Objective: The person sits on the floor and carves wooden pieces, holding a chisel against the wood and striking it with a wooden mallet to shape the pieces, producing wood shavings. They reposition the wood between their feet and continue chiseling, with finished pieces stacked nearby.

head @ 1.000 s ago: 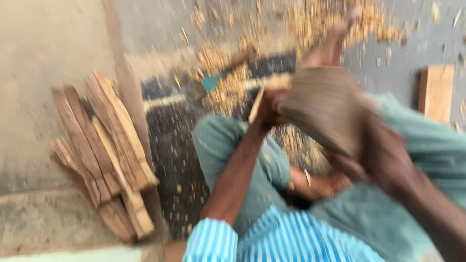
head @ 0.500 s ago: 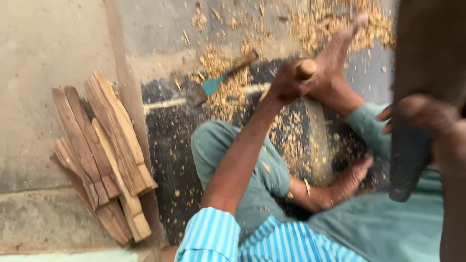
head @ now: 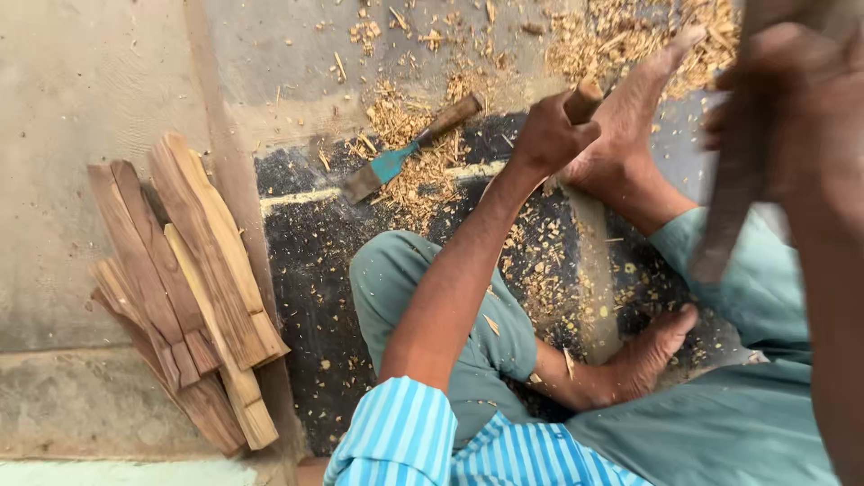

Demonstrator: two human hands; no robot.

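Bare floor (head: pixel 81 81) lies open at upper left. A stack of planks (head: pixel 180 279) blocks the left side. A chisel (head: pixel 409 148) lies among shavings (head: pixel 423 180) just beside the left hand (head: pixel 549 135). Feet and legs fill the middle.

Blue-striped sleeve (head: pixel 400 432), seemingly teal trousers (head: pixel 432 297)

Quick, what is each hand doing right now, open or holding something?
Left hand: closed around a round wooden handle.
Right hand: blurred, close to the camera, gripping a dark flat piece of wood.
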